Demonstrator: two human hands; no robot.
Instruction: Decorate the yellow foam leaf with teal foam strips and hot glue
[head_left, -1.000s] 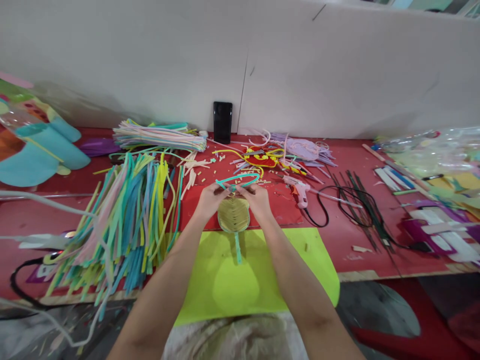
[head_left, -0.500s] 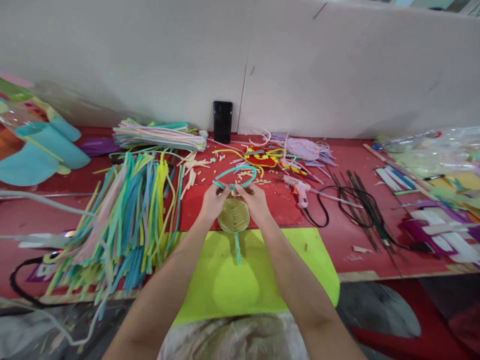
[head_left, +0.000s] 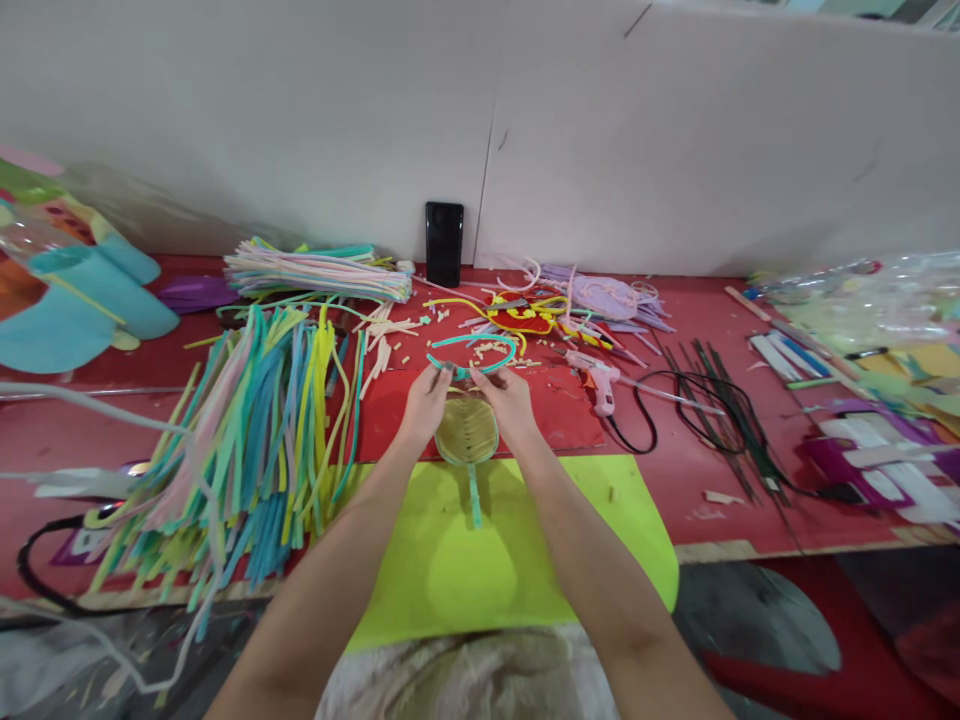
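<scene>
My left hand (head_left: 427,402) is closed with its fingertips pinching a teal pipe cleaner (head_left: 491,338). From the other side, my right hand (head_left: 506,398) pinches the same pipe cleaner close to the left fingertips. The strand curves in a loop beyond both hands, with free ends at the left. Just below the hands lies a small olive-coloured leaf-shaped fan (head_left: 466,432), its rim partly behind my fingers. Its teal-wrapped handle (head_left: 475,495) points toward me over a yellow-green board (head_left: 472,580).
Bundled pipe cleaners (head_left: 277,430) cover the left side. A black phone (head_left: 444,244) leans against the wall. At right sit a pink glue gun (head_left: 600,380) with a black cord, dark thin sticks (head_left: 709,400) and a purple-and-white device (head_left: 862,460). Yellow and lilac strands (head_left: 532,312) lie behind my hands.
The teal loop has shifted slightly right and its left ends now sit apart. My left fingertips have turned a little. The fan stays in place.
</scene>
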